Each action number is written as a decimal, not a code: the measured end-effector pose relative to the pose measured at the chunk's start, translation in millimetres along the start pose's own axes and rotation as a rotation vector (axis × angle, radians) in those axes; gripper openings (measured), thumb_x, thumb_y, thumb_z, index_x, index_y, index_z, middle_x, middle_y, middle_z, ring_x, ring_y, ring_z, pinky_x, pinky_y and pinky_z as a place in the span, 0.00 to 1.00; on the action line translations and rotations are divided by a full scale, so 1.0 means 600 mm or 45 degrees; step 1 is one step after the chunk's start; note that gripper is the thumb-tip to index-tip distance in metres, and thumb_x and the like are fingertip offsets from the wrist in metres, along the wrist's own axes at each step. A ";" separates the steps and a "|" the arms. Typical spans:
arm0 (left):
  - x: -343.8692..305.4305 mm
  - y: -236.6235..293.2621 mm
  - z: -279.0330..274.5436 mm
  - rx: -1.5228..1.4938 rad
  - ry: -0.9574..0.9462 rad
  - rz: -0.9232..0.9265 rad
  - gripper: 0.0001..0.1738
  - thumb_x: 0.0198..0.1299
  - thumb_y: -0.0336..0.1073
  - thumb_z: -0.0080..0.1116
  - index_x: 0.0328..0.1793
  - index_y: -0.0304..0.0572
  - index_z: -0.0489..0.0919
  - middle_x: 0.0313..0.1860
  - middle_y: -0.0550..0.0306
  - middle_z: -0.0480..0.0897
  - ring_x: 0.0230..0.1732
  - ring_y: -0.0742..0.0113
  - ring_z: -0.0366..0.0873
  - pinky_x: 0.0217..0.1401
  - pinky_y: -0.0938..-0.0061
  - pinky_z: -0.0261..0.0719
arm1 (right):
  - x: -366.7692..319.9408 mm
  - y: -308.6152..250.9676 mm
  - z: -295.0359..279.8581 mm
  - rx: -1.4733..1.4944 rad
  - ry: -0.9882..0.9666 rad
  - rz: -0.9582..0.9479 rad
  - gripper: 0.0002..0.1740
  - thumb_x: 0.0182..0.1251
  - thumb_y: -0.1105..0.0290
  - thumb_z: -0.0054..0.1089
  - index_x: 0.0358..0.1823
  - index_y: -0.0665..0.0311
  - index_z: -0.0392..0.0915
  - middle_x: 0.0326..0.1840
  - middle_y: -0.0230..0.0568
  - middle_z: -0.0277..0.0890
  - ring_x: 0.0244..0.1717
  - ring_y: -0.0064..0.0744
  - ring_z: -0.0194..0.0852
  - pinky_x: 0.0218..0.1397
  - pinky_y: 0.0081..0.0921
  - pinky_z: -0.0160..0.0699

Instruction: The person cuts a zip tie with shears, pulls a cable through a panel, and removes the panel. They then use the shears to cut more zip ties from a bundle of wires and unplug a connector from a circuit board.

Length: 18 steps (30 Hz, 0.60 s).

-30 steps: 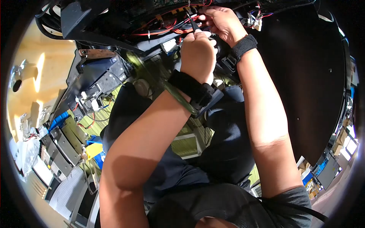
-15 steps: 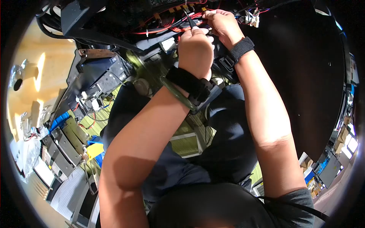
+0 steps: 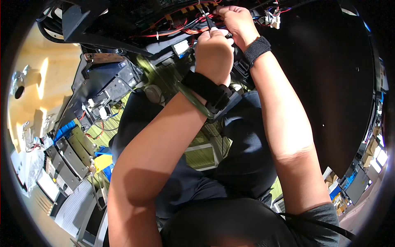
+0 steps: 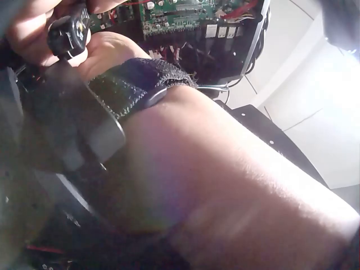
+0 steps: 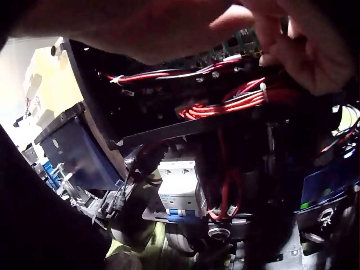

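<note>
In the head view my left hand (image 3: pixel 214 51) grips a slim black-handled screwdriver (image 3: pixel 210 23), its thin tip pointing up among the wires and yellow connectors (image 3: pixel 190 8). The left wrist view shows the black handle end (image 4: pixel 68 35) between curled fingers. My right hand (image 3: pixel 238 24) is just right of the tip, with thumb and index finger pinching a thin wire beside the connectors; the fingertips partly hide it. From the right wrist, curled fingers (image 5: pixel 304 53) appear above a bundle of red wires (image 5: pixel 225 107).
A green circuit board (image 4: pixel 174 17) lies behind the wiring. Below the wire bundle sits a white circuit breaker (image 5: pixel 180 188) with blue switches. White plugs (image 3: pixel 272 19) hang on the right, beside a large black panel (image 3: pixel 325 90). A dark bracket (image 3: pixel 82 24) juts in at upper left.
The right hand has shifted to the left along the connectors, its thumb and index finger drawing together. The left hand has stayed nearly in place with the screwdriver.
</note>
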<state>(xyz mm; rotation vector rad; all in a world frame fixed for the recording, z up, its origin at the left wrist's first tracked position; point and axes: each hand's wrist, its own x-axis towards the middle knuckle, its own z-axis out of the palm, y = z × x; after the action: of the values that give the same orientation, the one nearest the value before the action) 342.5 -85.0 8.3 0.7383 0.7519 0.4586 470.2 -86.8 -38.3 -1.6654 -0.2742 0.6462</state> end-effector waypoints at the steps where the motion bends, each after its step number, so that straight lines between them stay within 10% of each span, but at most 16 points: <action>1: 0.002 0.000 -0.012 0.154 -0.125 0.030 0.16 0.68 0.38 0.37 0.50 0.33 0.70 0.45 0.55 0.76 0.45 0.71 0.78 0.38 0.82 0.75 | -0.001 -0.005 -0.001 -0.065 -0.039 0.022 0.06 0.57 0.75 0.56 0.28 0.72 0.79 0.27 0.41 0.78 0.27 0.24 0.72 0.32 0.23 0.73; 9: 0.009 -0.002 -0.027 0.500 -0.171 0.185 0.17 0.68 0.36 0.37 0.52 0.30 0.70 0.45 0.53 0.76 0.46 0.71 0.78 0.37 0.83 0.75 | 0.011 0.013 -0.005 0.054 -0.189 -0.019 0.08 0.60 0.77 0.51 0.32 0.73 0.79 0.28 0.38 0.78 0.26 0.23 0.72 0.31 0.22 0.75; 11: 0.013 -0.009 -0.032 0.564 -0.216 0.281 0.17 0.68 0.36 0.36 0.52 0.29 0.70 0.45 0.53 0.76 0.45 0.71 0.78 0.37 0.83 0.75 | 0.008 0.020 0.011 -0.151 0.089 -0.036 0.09 0.50 0.75 0.57 0.16 0.67 0.72 0.12 0.34 0.64 0.14 0.22 0.58 0.17 0.26 0.56; 14: 0.011 0.002 -0.017 0.147 -0.124 0.076 0.16 0.68 0.36 0.37 0.52 0.30 0.70 0.45 0.53 0.77 0.44 0.71 0.78 0.39 0.82 0.76 | 0.007 0.000 -0.003 0.064 -0.174 -0.019 0.07 0.59 0.78 0.52 0.31 0.73 0.80 0.26 0.38 0.78 0.25 0.23 0.71 0.31 0.21 0.74; 18: -0.011 0.037 -0.002 0.116 0.047 -0.107 0.16 0.68 0.36 0.37 0.50 0.30 0.70 0.44 0.53 0.77 0.44 0.69 0.78 0.40 0.81 0.76 | 0.011 0.001 0.004 -0.045 -0.075 0.003 0.07 0.57 0.79 0.53 0.30 0.74 0.80 0.27 0.40 0.79 0.25 0.24 0.72 0.32 0.21 0.72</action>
<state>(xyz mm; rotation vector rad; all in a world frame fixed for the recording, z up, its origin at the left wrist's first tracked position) 334.9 -74.0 27.0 0.7817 0.8393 0.3647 474.3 -81.3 -40.7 -1.6823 -0.3280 0.6964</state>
